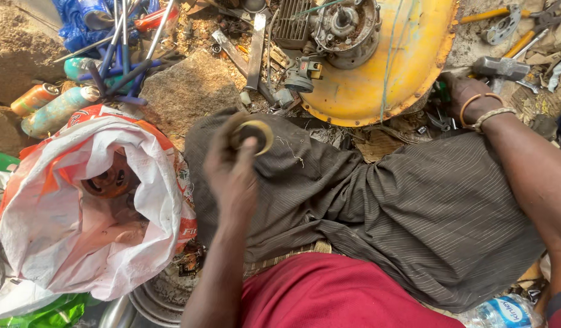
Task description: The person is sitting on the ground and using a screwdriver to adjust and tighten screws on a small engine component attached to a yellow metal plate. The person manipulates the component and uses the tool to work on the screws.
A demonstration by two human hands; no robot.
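My left hand (pixel 230 173) is raised over my knee and grips a small round metal part with a yellowish rim (pixel 254 135). My right hand (pixel 466 91) reaches far right, down among small tools on the ground beside a yellow round machine cover (pixel 408 67); its fingers are hidden, and bangles circle the wrist. A small engine (pixel 341 27) sits in the cover. My legs are covered by dark striped cloth (pixel 414 206).
An open white and orange sack (pixel 80 243) at left holds a rusty part (pixel 107 181). Spray cans (pixel 55 109) and blue rods (pixel 119 54) lie at top left. A hammer (pixel 502 67), pliers (pixel 536 33) and a plastic bottle (pixel 502 313) are at right.
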